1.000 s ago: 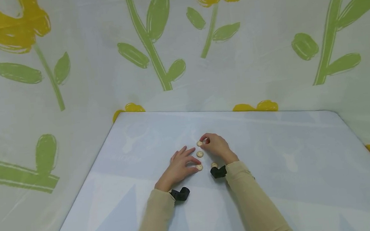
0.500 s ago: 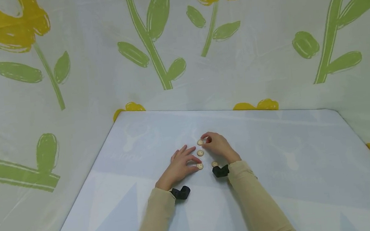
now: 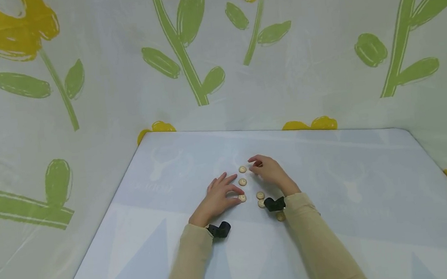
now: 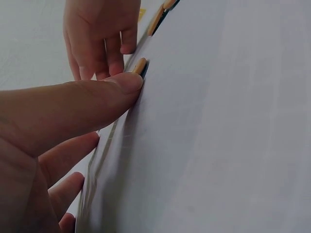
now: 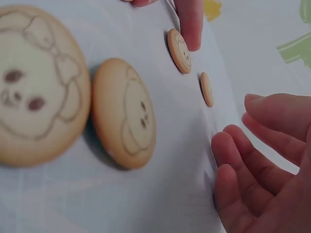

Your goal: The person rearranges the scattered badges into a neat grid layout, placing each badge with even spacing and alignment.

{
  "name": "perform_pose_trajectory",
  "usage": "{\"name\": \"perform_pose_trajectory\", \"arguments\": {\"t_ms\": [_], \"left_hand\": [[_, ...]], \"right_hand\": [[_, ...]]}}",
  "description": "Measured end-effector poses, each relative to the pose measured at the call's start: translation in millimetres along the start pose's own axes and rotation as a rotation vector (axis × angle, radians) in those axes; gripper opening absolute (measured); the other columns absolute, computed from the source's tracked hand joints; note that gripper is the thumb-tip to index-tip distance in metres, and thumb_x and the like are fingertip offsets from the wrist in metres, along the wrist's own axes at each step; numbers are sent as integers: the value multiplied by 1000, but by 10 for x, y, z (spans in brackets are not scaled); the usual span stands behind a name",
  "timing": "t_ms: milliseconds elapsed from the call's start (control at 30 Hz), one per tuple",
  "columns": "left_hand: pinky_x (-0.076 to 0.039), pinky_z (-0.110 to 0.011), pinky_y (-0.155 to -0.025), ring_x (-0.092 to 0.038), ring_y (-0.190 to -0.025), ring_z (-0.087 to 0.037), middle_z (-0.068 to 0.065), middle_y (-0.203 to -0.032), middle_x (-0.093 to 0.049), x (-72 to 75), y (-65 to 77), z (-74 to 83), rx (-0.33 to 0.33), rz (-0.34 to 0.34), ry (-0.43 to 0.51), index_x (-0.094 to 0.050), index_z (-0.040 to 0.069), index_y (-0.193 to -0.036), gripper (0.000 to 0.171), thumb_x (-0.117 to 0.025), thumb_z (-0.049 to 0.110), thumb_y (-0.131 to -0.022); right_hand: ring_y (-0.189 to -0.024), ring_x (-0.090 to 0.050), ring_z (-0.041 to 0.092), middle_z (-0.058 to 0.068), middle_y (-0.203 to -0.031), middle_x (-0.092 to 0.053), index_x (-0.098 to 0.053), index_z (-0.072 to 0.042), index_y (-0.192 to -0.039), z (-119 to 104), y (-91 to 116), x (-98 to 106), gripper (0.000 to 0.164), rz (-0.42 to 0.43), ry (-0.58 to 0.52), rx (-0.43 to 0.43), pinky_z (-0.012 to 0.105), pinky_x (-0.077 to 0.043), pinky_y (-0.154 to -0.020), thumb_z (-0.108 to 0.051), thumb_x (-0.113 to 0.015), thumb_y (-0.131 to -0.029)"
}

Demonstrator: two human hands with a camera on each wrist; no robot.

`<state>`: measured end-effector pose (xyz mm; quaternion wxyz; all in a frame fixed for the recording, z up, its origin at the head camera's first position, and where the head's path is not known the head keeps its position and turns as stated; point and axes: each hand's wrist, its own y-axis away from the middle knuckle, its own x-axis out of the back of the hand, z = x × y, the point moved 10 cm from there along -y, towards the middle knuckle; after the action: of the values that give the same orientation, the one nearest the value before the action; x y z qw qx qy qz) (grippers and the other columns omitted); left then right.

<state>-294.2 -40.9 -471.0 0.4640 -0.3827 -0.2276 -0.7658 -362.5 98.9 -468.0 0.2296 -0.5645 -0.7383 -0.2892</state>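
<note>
Small round cookie-like discs with drawn animal faces lie flat on the table. My left hand (image 3: 218, 201) pinches the near disc (image 3: 242, 198) of a column of three between thumb and index finger. In the left wrist view the thumb presses the edge of that disc (image 4: 140, 66). Beyond it in the column are a middle disc (image 3: 242, 182) and a far disc (image 3: 242, 169). My right hand (image 3: 271, 171) hovers just right of the far disc, fingers loosely bent, holding nothing; the right wrist view shows a gap between its fingers and the far disc (image 5: 206, 90).
Two touching discs, one (image 3: 260, 195) behind the other (image 3: 261, 204), lie left of the right wrist's black camera (image 3: 275, 204). Another disc (image 3: 280, 216) is partly covered by the right sleeve (image 3: 316, 237). Flowered cloth (image 3: 320, 60) rises behind the table (image 3: 374, 215).
My right hand has let go of the far disc and drawn off to the right. More discs now show near the right wrist. The left hand keeps its pinch.
</note>
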Motion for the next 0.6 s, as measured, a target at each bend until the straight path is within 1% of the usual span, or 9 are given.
{"name": "perform_pose_trajectory", "arguments": {"t_ms": [167, 300, 467, 600], "left_hand": [[-6, -54, -110, -13, -141, -27, -1, -146, -36, 8, 1, 8, 1, 7, 0, -70, 26, -95, 15, -68, 30, -81], [-6, -55, -109, -13, -141, -28, -1, -146, -36, 9, -4, 10, -3, 9, 7, -70, 25, -95, 15, -68, 29, -81], [-6, -55, -109, -13, -141, -28, -1, -146, -37, -3, -5, -9, 2, 9, 4, -70, 26, -95, 15, -68, 29, -81], [-6, -54, -110, -13, -141, -28, -1, -146, -37, -8, -3, -15, 9, 7, 9, -69, 26, -95, 14, -68, 30, -81]], "right_hand": [[-88, -57, 20, 7, -111, -59, -56, -18, -119, 12, 70, 51, 32, -7, 4, -8, 30, -49, -69, -29, -57, -89], [-93, -56, 21, 7, -111, -60, -56, -18, -119, 33, 118, 77, 32, -9, 24, -6, 32, -49, -74, -29, -58, -89], [-96, -55, 21, 5, -109, -60, -57, -18, -119, 73, 189, 81, 32, -21, 23, -14, 36, -47, -81, -29, -58, -89], [-97, -56, 22, 6, -107, -60, -57, -16, -119, 68, 259, 103, 32, -16, 40, 14, 38, -47, -83, -28, -58, -89]]}}
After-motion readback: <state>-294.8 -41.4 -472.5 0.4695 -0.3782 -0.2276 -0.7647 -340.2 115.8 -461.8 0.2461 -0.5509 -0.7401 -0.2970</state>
